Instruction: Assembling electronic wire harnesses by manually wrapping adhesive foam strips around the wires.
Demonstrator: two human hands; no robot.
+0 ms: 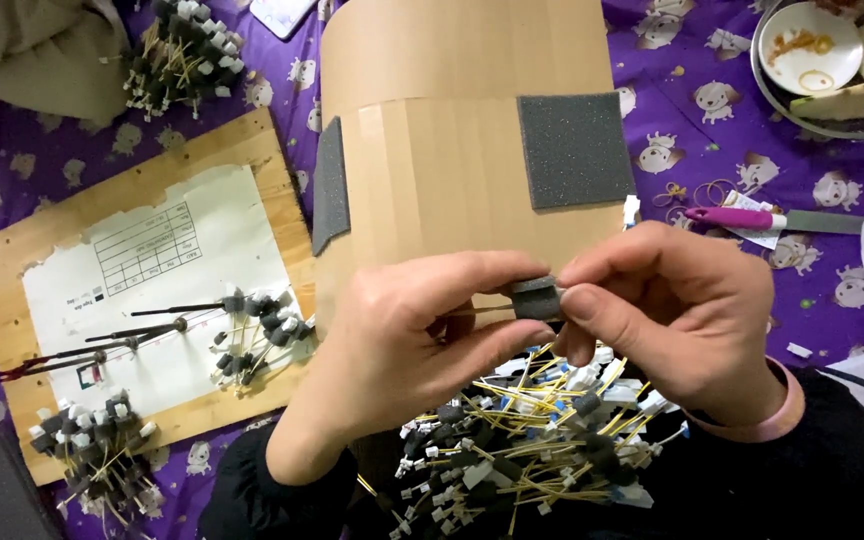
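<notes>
Your left hand [402, 330] and right hand [672, 310] meet in front of the curved brown cardboard sheet [452, 130], both pinched shut on a small dark grey foam sleeve [535, 298] held between thumbs and fingertips, just above the heap of yellow wires with white plugs and foam pieces [522, 440] in your lap. Keep the foam square between both thumbs and grip lightly, so it is not crushed or twisted. Work close over the heap, so a dropped piece lands there and not on the purple patterned cloth [12, 150]. The finished bundles on the wooden board [252, 150] lie well apart to your left
</notes>
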